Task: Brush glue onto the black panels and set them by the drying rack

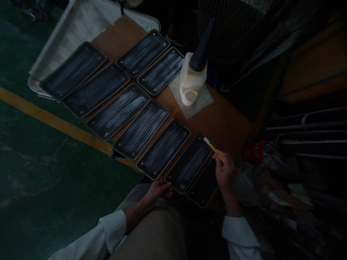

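Observation:
My right hand (225,169) is closed round a small brush (217,151) with a yellow handle. Its white tip touches the upper end of a dark rectangular plate (189,162) with rounded corners and pale streaks. At that plate's near left corner is my left hand (159,189), its thumb and fingers pinched together at the edge. Partly behind my right hand lies a bare dark plate (204,184). Several similar plates, such as a heavily streaked plate (141,129), lie in rows up to the left.
A brown board (227,115) carries the plates. On a grey sheet (207,99) stands a whitish plastic container (193,81) with a dark handle-like piece. A white ribbed tray (65,39) is at upper left. Plastic bags and a red packet (252,151) crowd the right side.

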